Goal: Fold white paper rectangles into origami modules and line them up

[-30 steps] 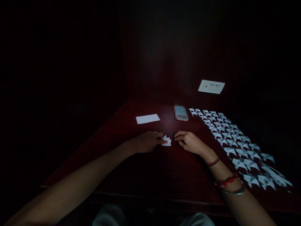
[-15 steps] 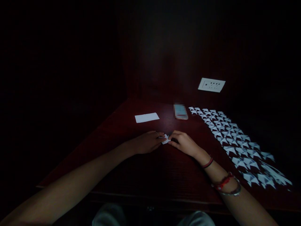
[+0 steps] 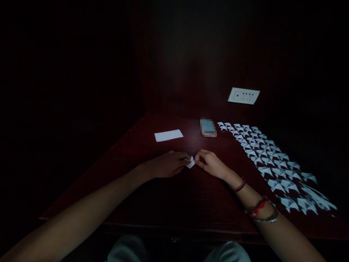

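A small folded white paper piece [image 3: 191, 163] with pointed corners lies low over the table between my hands. My left hand [image 3: 169, 164] grips it from the left, fingers closed over its edge and covering that side. My right hand [image 3: 210, 163] is curled in a pinch at the paper's right tip, which the fingertips hide. Beyond my hands a flat stack of white paper [image 3: 169, 135] lies to the left. Many folded paper cranes [image 3: 263, 153] stand in rows along the right side.
A phone [image 3: 208, 127], its screen blurred out, lies near the back of the dark red table [image 3: 163, 203]. Long narrow folded paper pieces [image 3: 317, 196] lie beside the cranes at the right. A white power socket [image 3: 243, 95] is on the back wall.
The right fingers have curled in tighter at the paper's right tip, and a point of the paper now stands up. The view has shifted slightly; the other things stay put.
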The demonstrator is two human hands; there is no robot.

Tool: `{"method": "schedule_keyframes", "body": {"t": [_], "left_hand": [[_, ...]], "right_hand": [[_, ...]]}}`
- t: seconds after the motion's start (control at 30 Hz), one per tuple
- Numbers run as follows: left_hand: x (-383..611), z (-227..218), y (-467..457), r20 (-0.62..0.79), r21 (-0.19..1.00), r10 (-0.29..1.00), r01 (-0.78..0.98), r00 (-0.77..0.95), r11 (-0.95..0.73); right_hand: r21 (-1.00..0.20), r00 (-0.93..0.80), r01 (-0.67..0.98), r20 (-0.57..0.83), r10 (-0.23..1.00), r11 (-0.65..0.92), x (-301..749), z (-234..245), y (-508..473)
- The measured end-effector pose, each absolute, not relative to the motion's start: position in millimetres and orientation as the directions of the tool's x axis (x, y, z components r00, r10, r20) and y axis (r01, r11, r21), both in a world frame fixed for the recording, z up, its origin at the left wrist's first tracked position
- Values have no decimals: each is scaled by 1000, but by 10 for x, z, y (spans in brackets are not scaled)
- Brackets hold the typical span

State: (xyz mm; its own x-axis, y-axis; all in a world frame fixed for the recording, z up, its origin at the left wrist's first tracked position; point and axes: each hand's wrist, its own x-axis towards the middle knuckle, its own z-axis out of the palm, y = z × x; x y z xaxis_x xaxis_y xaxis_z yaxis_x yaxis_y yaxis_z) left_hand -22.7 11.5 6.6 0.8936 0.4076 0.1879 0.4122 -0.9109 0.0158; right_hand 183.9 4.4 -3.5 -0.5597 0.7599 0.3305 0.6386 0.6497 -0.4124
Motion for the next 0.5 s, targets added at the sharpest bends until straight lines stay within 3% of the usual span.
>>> {"method": "schedule_keyframes", "body": {"t": [0.5], "left_hand": [[-275, 83, 151, 138, 82, 382, 374, 914, -924]], "right_hand": [[-469, -558, 581, 366, 745, 666, 1836, -10, 9]]}}
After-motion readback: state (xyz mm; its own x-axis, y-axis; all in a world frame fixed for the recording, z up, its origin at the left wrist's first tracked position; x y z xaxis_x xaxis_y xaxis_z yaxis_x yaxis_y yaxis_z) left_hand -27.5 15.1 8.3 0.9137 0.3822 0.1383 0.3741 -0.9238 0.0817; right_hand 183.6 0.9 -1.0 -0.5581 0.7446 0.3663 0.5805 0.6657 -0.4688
